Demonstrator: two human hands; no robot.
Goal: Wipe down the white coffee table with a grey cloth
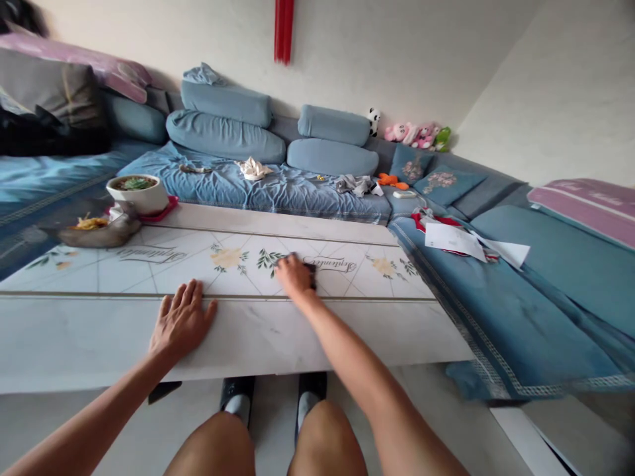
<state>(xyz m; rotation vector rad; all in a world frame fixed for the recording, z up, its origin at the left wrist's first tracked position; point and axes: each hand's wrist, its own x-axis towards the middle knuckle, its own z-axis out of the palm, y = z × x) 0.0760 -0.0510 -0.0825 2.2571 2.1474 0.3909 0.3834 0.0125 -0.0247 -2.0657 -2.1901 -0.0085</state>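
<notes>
Two on the table [248,340]: your left hand [181,318] by the near edge, your right hand [295,274] farther forward on the patterned band [342,284].
Left fingers: released, straight and laid flat, palm down, the tips over the band's near stripe.
Right fingers: bent around a dark thing [313,276], grasping it against the table.
Dark thing: under and just right of your right hand, on the band; your hand covers most of it. It may be a cloth, but too little shows to be sure.
Print: flowers, leaves and "September" lettering, part of it hidden by your right hand.
Left end: a white pot [143,198] with a plant stands on a red tray [172,207], much of which it covers. Just in front of it is a see-through bowl [99,236], its yellowish contents blurred.
Sofa [516,317]: blue, behind and right of the table, cut off at both sides.
On the sofa: a white crumpled bundle [253,168], a grey cloth [354,184], and papers [452,240] partly hiding something red.
Wall: a red hanging [284,33], its top out of frame.
Below: your knees [327,443], cut off by the lower edge; your shoes [312,383] reach partly under the table.
</notes>
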